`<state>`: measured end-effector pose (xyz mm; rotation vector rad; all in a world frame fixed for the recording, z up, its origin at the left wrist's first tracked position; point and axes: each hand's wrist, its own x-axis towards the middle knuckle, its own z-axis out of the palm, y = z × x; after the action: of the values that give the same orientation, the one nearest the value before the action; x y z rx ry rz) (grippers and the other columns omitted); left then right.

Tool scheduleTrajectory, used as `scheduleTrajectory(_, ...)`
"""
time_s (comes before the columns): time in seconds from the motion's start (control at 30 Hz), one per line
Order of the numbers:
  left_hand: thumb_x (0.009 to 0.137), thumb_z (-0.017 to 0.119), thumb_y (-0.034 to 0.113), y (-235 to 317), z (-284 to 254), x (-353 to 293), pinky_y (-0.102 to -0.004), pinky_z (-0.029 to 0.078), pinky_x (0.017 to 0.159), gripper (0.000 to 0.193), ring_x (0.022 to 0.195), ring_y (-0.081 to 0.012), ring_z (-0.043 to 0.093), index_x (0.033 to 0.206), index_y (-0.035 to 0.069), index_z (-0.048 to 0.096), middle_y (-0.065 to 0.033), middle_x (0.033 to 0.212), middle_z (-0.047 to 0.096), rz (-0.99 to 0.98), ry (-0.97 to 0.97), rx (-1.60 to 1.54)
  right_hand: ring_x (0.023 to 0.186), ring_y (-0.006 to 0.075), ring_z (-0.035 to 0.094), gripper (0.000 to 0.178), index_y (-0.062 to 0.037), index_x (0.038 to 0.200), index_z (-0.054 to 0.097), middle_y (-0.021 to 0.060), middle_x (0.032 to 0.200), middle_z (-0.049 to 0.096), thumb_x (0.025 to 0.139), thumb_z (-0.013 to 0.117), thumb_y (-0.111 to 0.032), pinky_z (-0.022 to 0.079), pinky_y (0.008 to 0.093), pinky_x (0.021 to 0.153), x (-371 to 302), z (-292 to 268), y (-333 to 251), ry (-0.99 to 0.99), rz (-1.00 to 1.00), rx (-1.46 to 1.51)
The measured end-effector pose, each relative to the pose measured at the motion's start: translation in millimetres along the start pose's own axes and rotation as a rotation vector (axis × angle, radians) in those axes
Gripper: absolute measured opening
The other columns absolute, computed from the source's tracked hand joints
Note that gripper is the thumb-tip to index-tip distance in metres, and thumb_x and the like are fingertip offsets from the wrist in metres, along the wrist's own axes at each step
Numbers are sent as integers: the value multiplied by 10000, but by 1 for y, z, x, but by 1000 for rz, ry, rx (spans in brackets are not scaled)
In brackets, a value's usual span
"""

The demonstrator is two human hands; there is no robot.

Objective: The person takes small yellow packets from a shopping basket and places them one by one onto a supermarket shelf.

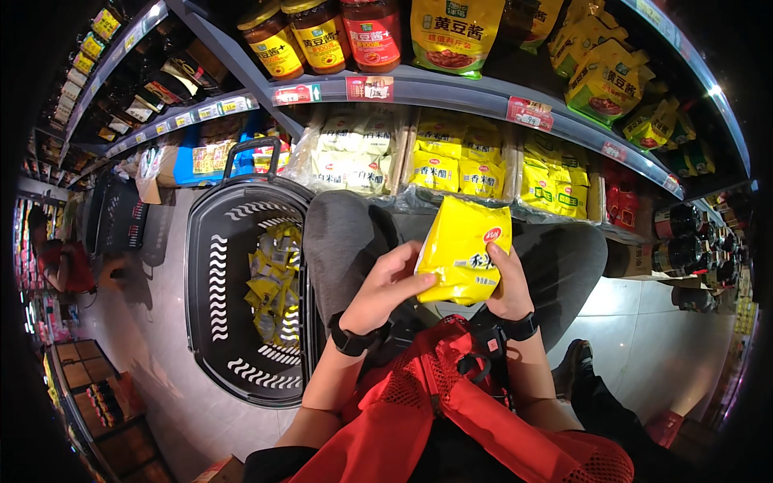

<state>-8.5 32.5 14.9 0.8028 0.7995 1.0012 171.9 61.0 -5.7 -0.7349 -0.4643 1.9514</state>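
Observation:
Both of my hands hold one yellow vinegar pouch (463,241) in front of my knees. My left hand (386,286) grips its left edge, with the thumb across the front. On the right edge, my right hand (507,282) closes with its thumb on the printed face. Just beyond the pouch are open cartons of matching yellow pouches (459,153), next to a carton of white pouches (352,153). To my left stands a black shopping basket (217,338) with several yellow packets (274,282) in it.
The shelf edge (451,97) runs above the cartons, bearing jars (318,36) and yellow bean-paste pouches (455,36). Dark bottles (680,251) lie stacked at right. Grey tiled floor (161,266) lies left of the basket, with another person (68,262) at far left.

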Motion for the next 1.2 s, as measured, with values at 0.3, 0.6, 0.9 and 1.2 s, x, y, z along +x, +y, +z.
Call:
scheduleTrajectory(0.3,755,568,84,-45,-7,24,-281,389,824,422,968,-159,491,1133,22,391,-66,1065,504,-74,58,-394,843,122,535,408,-8,1073,416,65,949,545,713,607,-24,437,237,723,9,10,-1,56,-154,-575)
scheduleTrajectory(0.6,810,486,169,-46,-16,25,-269,440,709,340,840,-148,545,1104,22,401,-72,994,531,-122,229,-356,914,186,531,464,-28,1147,334,110,1045,507,751,573,-72,453,315,757,38,-24,21,65,288,-220)
scheduleTrajectory(0.9,834,452,182,-65,-24,35,-249,422,680,417,892,-146,508,1186,28,290,-87,1150,375,-36,124,54,755,123,580,287,-116,962,535,14,906,599,727,596,-268,409,204,458,137,-99,0,429,327,197)
scheduleTrajectory(1.2,761,525,58,-65,-16,43,-272,413,727,320,845,-182,505,1048,12,391,-134,1105,360,76,249,384,543,97,476,219,-98,853,534,18,713,560,700,605,-239,370,190,444,300,-199,-77,346,228,192)
